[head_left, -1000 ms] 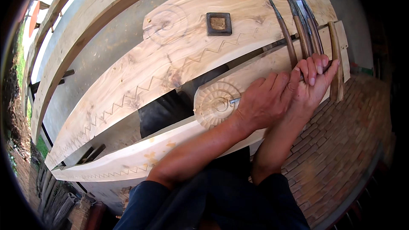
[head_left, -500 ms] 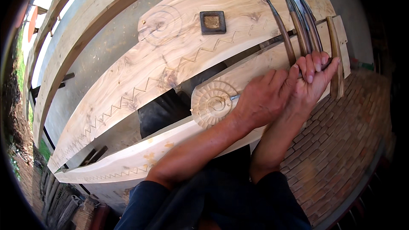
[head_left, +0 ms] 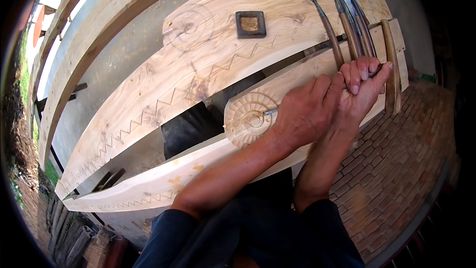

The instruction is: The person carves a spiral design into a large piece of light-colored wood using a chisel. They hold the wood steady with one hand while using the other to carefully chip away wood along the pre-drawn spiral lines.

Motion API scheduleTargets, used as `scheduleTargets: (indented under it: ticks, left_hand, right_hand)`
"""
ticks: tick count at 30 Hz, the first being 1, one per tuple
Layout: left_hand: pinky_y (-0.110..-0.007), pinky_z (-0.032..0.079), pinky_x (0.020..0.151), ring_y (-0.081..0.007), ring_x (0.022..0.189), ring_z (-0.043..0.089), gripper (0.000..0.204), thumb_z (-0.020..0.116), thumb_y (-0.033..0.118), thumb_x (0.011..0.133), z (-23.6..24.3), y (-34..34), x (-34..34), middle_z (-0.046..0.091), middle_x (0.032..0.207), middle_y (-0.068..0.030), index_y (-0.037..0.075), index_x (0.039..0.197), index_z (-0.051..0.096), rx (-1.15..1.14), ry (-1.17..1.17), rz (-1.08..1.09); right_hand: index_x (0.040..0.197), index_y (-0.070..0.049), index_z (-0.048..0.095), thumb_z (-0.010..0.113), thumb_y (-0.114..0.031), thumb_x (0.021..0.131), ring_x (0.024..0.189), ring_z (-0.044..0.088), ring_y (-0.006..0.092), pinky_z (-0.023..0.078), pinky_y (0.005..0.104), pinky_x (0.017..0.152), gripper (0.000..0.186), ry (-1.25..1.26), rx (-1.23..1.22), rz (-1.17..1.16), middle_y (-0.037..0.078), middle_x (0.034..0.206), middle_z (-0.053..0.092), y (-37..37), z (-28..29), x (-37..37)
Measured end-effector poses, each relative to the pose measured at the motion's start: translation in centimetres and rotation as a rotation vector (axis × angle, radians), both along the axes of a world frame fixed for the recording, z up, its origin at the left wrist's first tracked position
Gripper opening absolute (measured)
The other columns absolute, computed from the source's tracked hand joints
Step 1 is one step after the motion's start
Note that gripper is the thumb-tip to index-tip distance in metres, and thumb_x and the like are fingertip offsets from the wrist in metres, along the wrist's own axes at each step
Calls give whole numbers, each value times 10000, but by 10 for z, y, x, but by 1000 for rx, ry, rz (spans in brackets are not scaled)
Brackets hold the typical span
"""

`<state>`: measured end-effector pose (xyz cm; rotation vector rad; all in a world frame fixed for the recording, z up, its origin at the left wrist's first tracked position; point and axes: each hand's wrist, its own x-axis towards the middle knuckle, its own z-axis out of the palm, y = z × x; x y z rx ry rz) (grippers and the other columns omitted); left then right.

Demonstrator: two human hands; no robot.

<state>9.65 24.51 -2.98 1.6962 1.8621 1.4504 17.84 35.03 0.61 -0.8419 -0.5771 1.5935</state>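
Note:
My left hand (head_left: 306, 111) is closed over the metal shank of a carving chisel, whose narrow blade (head_left: 270, 111) rests on a round carved rosette (head_left: 244, 111) in the lower pale wooden board (head_left: 139, 196). My right hand (head_left: 362, 84) grips the dark handle end at the right. Several long chisels with wooden handles (head_left: 357, 39) lie just beyond my hands, and a wooden bar or handle (head_left: 391, 64) lies crosswise at the board's right end. The upper board (head_left: 208, 54) carries a carved zigzag line and a pencilled circle.
A square dark block with a tan middle (head_left: 250, 24) sits on the upper board. Curved timber beams (head_left: 84, 52) stand at the left. Dark material (head_left: 191, 129) shows in the gap between the boards. Brick paving (head_left: 391, 159) lies at lower right, stacked sticks (head_left: 64, 228) at lower left.
Both hands keep their grip on the chisel. The blade tip has shifted slightly toward the rosette's centre since half a second ago, and the whole view has moved a little.

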Motion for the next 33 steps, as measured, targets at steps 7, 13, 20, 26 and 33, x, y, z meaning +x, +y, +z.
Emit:
scheduleTargets:
  ticks: [7, 13, 20, 26, 33]
  left_hand:
    - [-361, 534, 602, -223, 782, 670, 437, 715, 131, 861, -2, 1, 2, 601, 911, -55, 43, 1288, 694, 7, 9, 28]
    - [-329, 483, 582, -183, 753, 638, 511, 737, 176, 830, 0, -6, 1, 603, 915, -29, 41, 1322, 706, 80, 180, 9]
    - [-326, 460, 583, -170, 742, 619, 492, 725, 170, 845, 5, -5, 3, 621, 941, -24, 38, 1319, 727, 209, 139, -19]
    - [-351, 504, 648, -219, 796, 634, 491, 711, 124, 855, 31, -9, -8, 669, 1036, -82, 2, 1331, 716, 304, 151, -17]
    - [-415, 569, 820, -302, 951, 674, 485, 697, 72, 858, 67, 12, -41, 670, 1109, -145, -34, 1331, 684, 426, 169, 25]
  right_hand:
    - [860, -155, 474, 455, -557, 1185, 439, 266, 103, 252, 272, 418, 517, -21, -31, -66, 2, 672, 432, 0, -3, -2]
    - [859, -147, 505, 454, -572, 1179, 442, 277, 111, 273, 271, 433, 534, 218, -15, -8, 10, 682, 462, -6, -8, 23]
    - [891, -121, 539, 462, -542, 1185, 464, 342, 132, 321, 283, 460, 520, 116, 152, -28, 42, 733, 533, -20, 20, 26]
    - [1036, -98, 522, 369, -587, 1188, 765, 621, 282, 584, 419, 716, 534, -42, 442, 23, 139, 897, 608, -42, 60, 14]
    - [1177, -41, 520, 379, -623, 1163, 1017, 729, 377, 637, 513, 982, 599, -309, 646, -18, 249, 1146, 662, -38, 71, 9]
